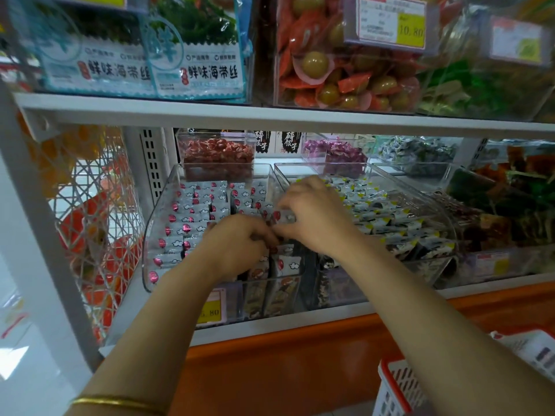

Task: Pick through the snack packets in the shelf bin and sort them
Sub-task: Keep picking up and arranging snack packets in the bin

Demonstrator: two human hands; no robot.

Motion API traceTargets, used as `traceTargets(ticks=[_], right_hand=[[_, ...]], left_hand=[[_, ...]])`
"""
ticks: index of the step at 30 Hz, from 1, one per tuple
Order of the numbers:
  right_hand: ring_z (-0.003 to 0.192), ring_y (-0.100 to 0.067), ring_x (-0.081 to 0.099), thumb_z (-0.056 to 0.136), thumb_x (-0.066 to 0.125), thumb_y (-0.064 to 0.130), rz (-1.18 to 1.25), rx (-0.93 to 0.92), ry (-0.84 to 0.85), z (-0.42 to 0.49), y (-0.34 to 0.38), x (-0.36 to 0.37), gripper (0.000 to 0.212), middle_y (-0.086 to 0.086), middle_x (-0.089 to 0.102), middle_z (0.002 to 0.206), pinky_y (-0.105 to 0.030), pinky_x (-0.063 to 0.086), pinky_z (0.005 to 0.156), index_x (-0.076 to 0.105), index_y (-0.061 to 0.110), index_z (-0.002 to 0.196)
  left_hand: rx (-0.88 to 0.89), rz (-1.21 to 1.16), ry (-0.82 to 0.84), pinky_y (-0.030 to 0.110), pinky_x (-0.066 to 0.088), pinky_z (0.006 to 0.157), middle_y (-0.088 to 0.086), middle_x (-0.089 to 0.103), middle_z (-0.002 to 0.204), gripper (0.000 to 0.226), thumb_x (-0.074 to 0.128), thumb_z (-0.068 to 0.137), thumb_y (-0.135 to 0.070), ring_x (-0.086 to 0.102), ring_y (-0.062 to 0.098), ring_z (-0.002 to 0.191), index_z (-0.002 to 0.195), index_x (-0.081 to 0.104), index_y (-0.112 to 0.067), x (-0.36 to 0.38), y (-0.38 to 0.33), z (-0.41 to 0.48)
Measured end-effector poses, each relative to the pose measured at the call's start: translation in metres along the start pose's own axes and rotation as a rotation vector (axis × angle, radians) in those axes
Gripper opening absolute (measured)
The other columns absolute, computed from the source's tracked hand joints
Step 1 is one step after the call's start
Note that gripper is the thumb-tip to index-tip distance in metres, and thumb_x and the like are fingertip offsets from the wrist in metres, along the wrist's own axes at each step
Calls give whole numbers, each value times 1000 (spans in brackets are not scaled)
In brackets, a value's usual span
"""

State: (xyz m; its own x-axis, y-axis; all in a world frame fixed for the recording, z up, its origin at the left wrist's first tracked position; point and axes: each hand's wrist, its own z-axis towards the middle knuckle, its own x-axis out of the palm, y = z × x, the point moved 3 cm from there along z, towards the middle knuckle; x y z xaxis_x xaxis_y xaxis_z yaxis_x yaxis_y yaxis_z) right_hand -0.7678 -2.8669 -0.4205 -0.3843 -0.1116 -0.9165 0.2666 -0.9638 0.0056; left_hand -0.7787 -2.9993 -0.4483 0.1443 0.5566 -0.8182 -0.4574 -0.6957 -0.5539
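Observation:
A clear plastic shelf bin (pixel 156 211) holds rows of small white snack packets (pixel 192 211) with red dots and cloud marks. My left hand (pixel 237 244) is down in the bin's right front part, fingers curled round packets there. My right hand (pixel 312 214) hovers just above and to the right, its fingertips pinching a small packet (pixel 282 217) between the two hands. Upright packets (pixel 285 262) stand under my left hand at the bin's front.
A second clear bin (pixel 420 187) of black-and-white packets with yellow corners adjoins on the right. Smaller bins stand behind. A shelf board (pixel 270 118) runs overhead with seaweed packs and olives. A red-rimmed basket (pixel 393 388) sits at bottom right, a wire mesh panel (pixel 96 211) at left.

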Motion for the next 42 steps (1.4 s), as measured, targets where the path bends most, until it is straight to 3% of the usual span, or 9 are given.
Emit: traceTargets(ticks=[4, 11, 17, 22, 26, 32, 35, 38, 42], right_hand=[[135, -21, 21, 93, 46, 36, -131, -100, 286, 3, -4, 17, 32, 2, 49, 132, -47, 16, 111, 69, 18, 106], [115, -24, 45, 87, 58, 20, 20, 30, 103, 37, -5, 9, 19, -4, 60, 114, -38, 40, 94, 70, 23, 102], [116, -27, 43, 86, 60, 15, -263, -88, 238, 50, 10, 26, 16, -7, 60, 109, -38, 37, 91, 68, 18, 100], [93, -23, 58, 89, 53, 9, 3, 54, 90, 43, 5, 3, 7, -6, 60, 97, -35, 47, 78, 57, 12, 86], [81, -23, 58, 91, 52, 13, 79, 100, -204, 25, -1, -24, 6, -6, 57, 98, -39, 50, 73, 58, 11, 88], [60, -12, 41, 90, 52, 10, 236, 227, -566, -13, -12, -40, 7, 0, 48, 75, -26, 33, 51, 52, 7, 84], [59, -13, 47, 91, 53, 8, 451, 284, -596, -27, -14, -42, 11, 0, 49, 68, -24, 39, 54, 51, 7, 80], [65, -27, 60, 93, 54, 10, 661, 336, -574, -39, -12, -40, 10, -6, 57, 73, -40, 52, 60, 53, 9, 83], [52, -10, 61, 94, 53, 9, 1022, 455, -470, -52, -10, -27, 9, -8, 62, 80, -21, 53, 49, 57, 6, 87]], left_hand=[[-56, -45, -91, 36, 47, 91, -1, 68, 103, 40, 47, 84, 0, 59, 20, 98, 72, 64, -34, -8, 10, 0], [-75, -57, -182, 20, 40, 65, 2, 63, 113, 34, 44, 87, 1, 55, 12, 83, 82, 64, -27, -15, 14, -3], [-83, -118, -228, 7, 28, 33, -6, 54, 77, 32, 42, 88, 2, 38, 3, 47, 90, 68, -16, -21, 14, -8], [-73, -133, -256, 7, 27, 32, -4, 56, 87, 30, 43, 89, 1, 38, 3, 45, 95, 68, -14, -25, 13, -11], [-76, -170, -286, 8, 26, 31, -1, 59, 85, 29, 43, 90, 0, 45, 1, 36, 98, 67, -14, -28, 11, -15], [-33, -164, -350, 12, 35, 67, 0, 59, 122, 32, 48, 94, -11, 49, 7, 95, 125, 57, -16, -31, 8, -18], [-13, -236, -322, 22, 40, 79, -2, 58, 117, 39, 50, 95, -18, 52, 10, 99, 134, 48, -14, -29, 5, -23], [-23, -422, -278, 24, 52, 78, -3, 62, 104, 42, 48, 97, -21, 62, 15, 94, 137, 43, -11, -24, 1, -30], [-80, -655, -266, 18, 56, 61, 7, 67, 96, 25, 45, 97, -17, 67, 20, 88, 116, 60, -11, -21, 0, -35]])
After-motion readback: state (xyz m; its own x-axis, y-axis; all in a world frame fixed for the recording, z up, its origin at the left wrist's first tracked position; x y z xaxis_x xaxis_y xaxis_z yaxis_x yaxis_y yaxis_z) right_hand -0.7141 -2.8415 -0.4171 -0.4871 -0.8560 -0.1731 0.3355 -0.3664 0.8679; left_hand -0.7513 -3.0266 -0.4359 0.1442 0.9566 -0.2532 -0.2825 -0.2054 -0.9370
